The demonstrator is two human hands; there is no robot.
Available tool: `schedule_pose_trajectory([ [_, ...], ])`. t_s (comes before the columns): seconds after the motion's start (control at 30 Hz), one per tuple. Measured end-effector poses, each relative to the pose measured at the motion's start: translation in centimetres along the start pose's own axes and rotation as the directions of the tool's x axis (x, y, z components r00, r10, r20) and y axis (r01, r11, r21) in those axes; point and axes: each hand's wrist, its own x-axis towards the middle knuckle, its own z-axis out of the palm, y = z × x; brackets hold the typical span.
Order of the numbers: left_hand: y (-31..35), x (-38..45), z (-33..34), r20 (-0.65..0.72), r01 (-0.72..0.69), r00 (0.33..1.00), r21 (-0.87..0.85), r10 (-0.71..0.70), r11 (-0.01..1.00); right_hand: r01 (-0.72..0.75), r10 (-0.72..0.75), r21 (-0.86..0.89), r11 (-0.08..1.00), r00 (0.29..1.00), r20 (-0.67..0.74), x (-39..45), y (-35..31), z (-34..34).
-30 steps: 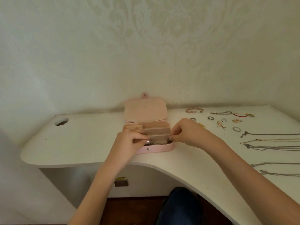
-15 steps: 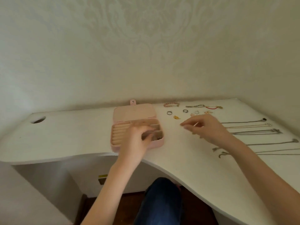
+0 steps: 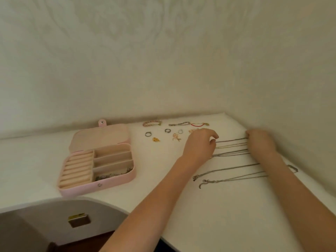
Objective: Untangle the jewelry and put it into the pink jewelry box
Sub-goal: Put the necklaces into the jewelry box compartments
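Note:
The pink jewelry box (image 3: 109, 186) lies open at the left of the white table, with a silver chain (image 3: 112, 175) in its front compartment. To its right several necklace chains lie stretched out in parallel. My left hand (image 3: 199, 145) is at the left end of the top chain (image 3: 231, 140), thumb and index finger curled and pinching it. My right hand (image 3: 260, 142) is at the right end of the same chain, fingers curled over it. The hands hide both ends of that chain.
Behind my left hand lie bracelets (image 3: 151, 123), rings (image 3: 148, 134), a gold charm (image 3: 156, 139) and a fish charm (image 3: 176, 137). Two more chains (image 3: 227, 169) lie nearer me. Walls close the back and right. A drawer handle (image 3: 79, 220) shows below the table edge.
Both hands have left the jewelry box and moved right to the laid-out chains. The view has swung right, so the box now sits at the left.

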Motion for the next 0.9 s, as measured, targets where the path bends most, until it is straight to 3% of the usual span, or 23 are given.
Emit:
schedule_pose_trajectory([
  [0.1,0.5,1.5,1.2,0.009,0.011,1.0,-0.008,-0.011,1.0,-0.057,0.055,-0.07,0.996,0.998,-0.034,0.1,-0.6,0.2],
  [0.2,0.2,1.7,1.9,0.011,0.023,1.0,-0.061,-0.022,0.998,-0.052,0.052,0.006,0.999,0.996,-0.067,-0.1,-0.9,0.0],
  [0.27,-0.1,1.7,1.9,-0.007,0.004,1.0,-0.085,-0.005,0.996,0.03,-0.017,0.116,0.993,0.994,-0.109,-0.5,-1.4,-0.6],
  [0.33,-0.5,1.7,1.6,-0.04,0.0,0.999,-0.147,-0.006,0.989,0.18,-0.133,0.346,0.921,0.979,-0.158,-1.2,-2.8,-1.6],
  [0.37,-0.6,1.6,1.5,-0.022,0.019,0.999,-0.187,-0.024,0.982,0.229,-0.165,0.539,0.81,0.973,-0.164,-1.8,-3.9,-2.4],
  [0.4,-0.7,1.7,1.4,0.013,0.055,0.998,-0.242,-0.053,0.969,0.213,-0.182,0.746,0.631,0.975,-0.124,-2.6,-5.0,-3.4],
  [0.47,-1.0,1.8,1.1,0.063,0.121,0.992,-0.376,-0.105,0.919,0.099,-0.241,0.959,0.265,0.97,-0.034,-4.1,-6.8,-4.9],
  [0.6,-1.3,1.9,-1.0,0.113,0.149,0.988,-0.52,-0.105,0.841,-0.149,-0.188,0.962,-0.23,0.976,0.107,-4.4,-6.8,-5.9],
  [0.67,-1.3,1.5,-2.8,0.114,0.169,0.985,-0.542,-0.127,0.823,-0.282,-0.157,0.82,-0.497,0.959,0.235,-3.9,-6.1,-6.0],
  [0.73,-1.5,0.9,-4.5,0.106,0.18,0.984,-0.56,-0.145,0.809,-0.345,-0.163,0.685,-0.641,0.934,0.318,-3.6,-5.8,-5.8],
  [0.8,-2.1,0.0,-5.8,0.117,0.193,0.981,-0.59,-0.154,0.784,-0.376,-0.201,0.651,-0.659,0.922,0.33,-3.7,-6.0,-5.5],
  [0.83,-2.3,-0.7,-6.4,0.112,0.194,0.981,-0.613,-0.158,0.766,-0.382,-0.222,0.706,-0.597,0.924,0.312,-3.9,-6.3,-5.5],
  [0.9,-2.9,-2.1,-7.6,0.081,0.188,0.98,-0.662,-0.179,0.726,-0.316,-0.272,0.902,-0.293,0.933,0.238,-4.7,-7.3,-5.5],
])
